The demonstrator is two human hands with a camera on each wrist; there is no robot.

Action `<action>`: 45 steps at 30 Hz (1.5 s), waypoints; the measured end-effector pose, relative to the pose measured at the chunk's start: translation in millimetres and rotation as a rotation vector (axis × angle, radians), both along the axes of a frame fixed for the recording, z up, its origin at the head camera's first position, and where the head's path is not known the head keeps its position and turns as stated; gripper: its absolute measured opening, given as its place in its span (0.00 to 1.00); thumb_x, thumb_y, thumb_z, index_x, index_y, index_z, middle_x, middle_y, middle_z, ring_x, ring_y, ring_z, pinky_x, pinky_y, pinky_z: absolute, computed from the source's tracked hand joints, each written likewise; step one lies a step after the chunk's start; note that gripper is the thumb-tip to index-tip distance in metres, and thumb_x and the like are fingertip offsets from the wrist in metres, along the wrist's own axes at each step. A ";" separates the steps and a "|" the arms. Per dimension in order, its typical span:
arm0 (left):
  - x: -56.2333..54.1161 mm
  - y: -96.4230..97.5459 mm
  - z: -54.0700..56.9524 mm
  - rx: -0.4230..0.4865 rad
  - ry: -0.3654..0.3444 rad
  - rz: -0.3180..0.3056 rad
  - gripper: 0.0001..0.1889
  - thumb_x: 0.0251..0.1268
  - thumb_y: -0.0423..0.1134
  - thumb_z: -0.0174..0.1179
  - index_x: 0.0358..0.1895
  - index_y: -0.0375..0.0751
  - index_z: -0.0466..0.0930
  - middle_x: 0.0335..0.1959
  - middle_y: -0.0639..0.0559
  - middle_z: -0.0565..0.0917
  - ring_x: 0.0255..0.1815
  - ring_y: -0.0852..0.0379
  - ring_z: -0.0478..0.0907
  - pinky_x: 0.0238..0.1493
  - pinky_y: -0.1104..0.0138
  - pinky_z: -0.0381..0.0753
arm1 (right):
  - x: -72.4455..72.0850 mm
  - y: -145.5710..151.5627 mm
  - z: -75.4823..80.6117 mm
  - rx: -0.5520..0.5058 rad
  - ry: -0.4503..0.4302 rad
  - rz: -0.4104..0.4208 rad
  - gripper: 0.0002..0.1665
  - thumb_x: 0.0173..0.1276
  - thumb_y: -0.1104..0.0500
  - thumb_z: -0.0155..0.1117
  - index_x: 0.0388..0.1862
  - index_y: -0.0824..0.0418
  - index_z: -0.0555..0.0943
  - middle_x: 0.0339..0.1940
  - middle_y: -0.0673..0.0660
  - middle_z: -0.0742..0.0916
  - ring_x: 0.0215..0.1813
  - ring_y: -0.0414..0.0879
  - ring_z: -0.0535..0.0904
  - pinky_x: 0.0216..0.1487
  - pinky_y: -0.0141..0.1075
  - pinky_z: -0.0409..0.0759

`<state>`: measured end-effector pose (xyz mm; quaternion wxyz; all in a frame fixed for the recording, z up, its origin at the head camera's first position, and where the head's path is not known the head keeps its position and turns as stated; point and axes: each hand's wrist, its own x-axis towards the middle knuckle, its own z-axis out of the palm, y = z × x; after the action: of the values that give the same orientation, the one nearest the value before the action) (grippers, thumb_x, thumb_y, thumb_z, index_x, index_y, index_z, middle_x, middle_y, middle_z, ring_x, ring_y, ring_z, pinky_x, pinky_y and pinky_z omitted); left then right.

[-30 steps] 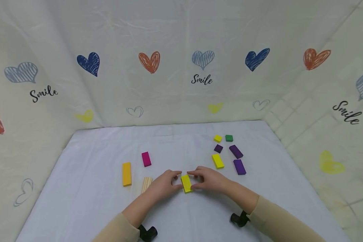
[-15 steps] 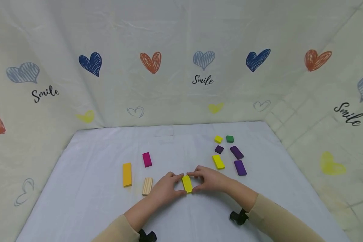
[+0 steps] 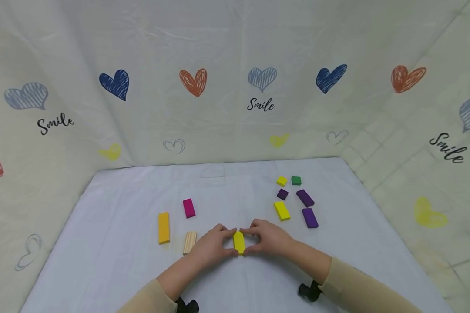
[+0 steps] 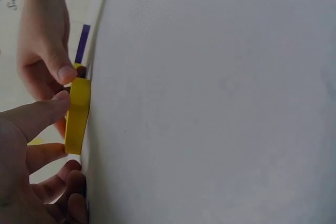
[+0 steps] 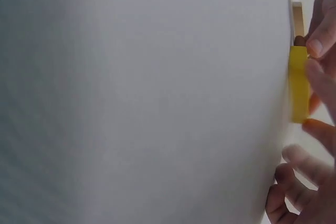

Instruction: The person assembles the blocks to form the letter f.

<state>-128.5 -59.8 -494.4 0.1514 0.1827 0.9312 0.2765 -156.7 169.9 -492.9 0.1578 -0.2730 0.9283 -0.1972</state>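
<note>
Left hand [image 3: 215,243] and right hand [image 3: 270,239] both pinch yellow block [image 3: 239,243], thumbs at near end, forefingers at far, spread block-long. Block mid-cloth, seemingly unlifted. Grip looks complete; release remains. Unheld: orange block [image 3: 163,228], pink block [image 3: 189,208] left; purple block [image 3: 310,218] right.

Ctr blk [image 3: 239,243], L blks [image 3: 163,228], R blks [image 3: 282,211] (behind)

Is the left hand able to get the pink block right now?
Probably yes: the pink block lies a little beyond the left hand, with nothing between them. But the hand is pinching a yellow block, so it would likely need to let go first.
</note>
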 end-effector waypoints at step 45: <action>13.0 -89.5 23.6 0.109 -0.034 0.279 0.27 0.58 0.45 0.72 0.62 0.51 0.80 0.47 0.58 0.79 0.35 0.59 0.71 0.30 0.67 0.74 | 6.6 -4.3 6.9 0.033 -0.021 -0.043 0.40 0.52 0.36 0.76 0.66 0.41 0.78 0.39 0.43 0.76 0.38 0.39 0.69 0.36 0.30 0.72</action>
<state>-115.5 -149.3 -470.8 0.1173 0.0549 0.9284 0.3483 -150.1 165.6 -486.1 0.1676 -0.2484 0.9354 -0.1878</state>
